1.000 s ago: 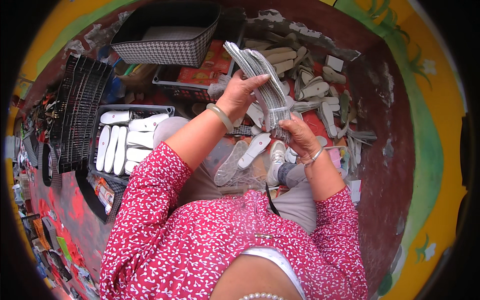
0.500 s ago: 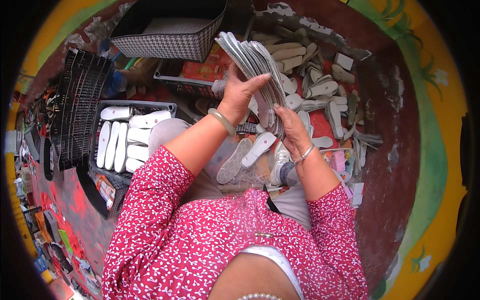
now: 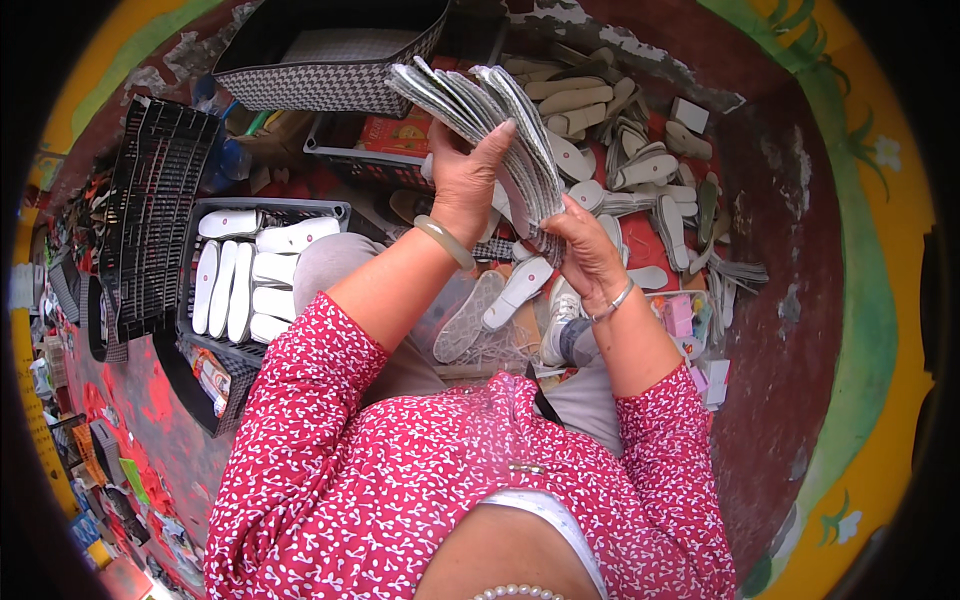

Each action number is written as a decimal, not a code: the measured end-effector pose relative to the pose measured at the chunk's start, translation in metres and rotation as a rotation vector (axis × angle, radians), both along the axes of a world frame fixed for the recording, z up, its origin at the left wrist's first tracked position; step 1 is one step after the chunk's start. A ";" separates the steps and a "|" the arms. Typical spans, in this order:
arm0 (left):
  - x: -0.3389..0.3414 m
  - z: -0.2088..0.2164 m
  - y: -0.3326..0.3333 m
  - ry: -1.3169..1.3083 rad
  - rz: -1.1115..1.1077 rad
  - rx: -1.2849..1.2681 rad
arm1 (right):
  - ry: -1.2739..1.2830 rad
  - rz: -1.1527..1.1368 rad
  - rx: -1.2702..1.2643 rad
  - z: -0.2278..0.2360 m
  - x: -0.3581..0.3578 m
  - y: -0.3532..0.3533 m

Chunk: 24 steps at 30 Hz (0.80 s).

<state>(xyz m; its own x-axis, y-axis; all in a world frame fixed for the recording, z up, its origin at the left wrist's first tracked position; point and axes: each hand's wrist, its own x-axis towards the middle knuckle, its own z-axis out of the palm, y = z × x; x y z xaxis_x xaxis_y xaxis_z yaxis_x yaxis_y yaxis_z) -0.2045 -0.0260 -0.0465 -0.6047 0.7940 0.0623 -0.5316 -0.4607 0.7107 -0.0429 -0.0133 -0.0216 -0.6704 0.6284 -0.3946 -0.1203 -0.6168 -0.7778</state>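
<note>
A thick stack of grey-white insoles (image 3: 510, 140) is held up in front of me, its far ends fanned apart. My left hand (image 3: 465, 185) grips it from the left side, thumb lying across the edges. At the stack's near end, the fingers and thumb of my right hand (image 3: 588, 250) close on the insoles. Below the stack, a white insole (image 3: 517, 293) with a small red dot lies beside a translucent shoe sole (image 3: 469, 318). Where my left fingers pass behind the stack they are hidden.
A dark crate (image 3: 340, 213) of white insoles stands at my left, with an upright black crate (image 3: 155, 215) beyond it. A houndstooth-patterned bin (image 3: 330, 82) sits at the back. Loose insoles (image 3: 640, 170) are heaped at the far right, near a small box of pink items (image 3: 680, 315).
The stack has tipped to the left, and its far ends have spread wider. My left hand has shifted slightly left; my right hand has stayed at the near end.
</note>
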 end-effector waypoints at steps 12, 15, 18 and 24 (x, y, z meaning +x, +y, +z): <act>-0.005 0.011 -0.004 -0.008 -0.129 0.125 | 0.101 0.098 -0.080 0.000 -0.001 0.007; 0.000 0.015 -0.006 0.102 -0.008 0.123 | 0.105 0.067 -0.115 -0.004 -0.006 0.004; 0.003 0.024 -0.009 0.171 0.021 0.144 | 0.045 0.025 -0.112 -0.011 -0.009 0.001; -0.014 0.033 -0.011 0.170 0.142 0.201 | 0.017 0.094 -0.111 -0.017 -0.006 0.004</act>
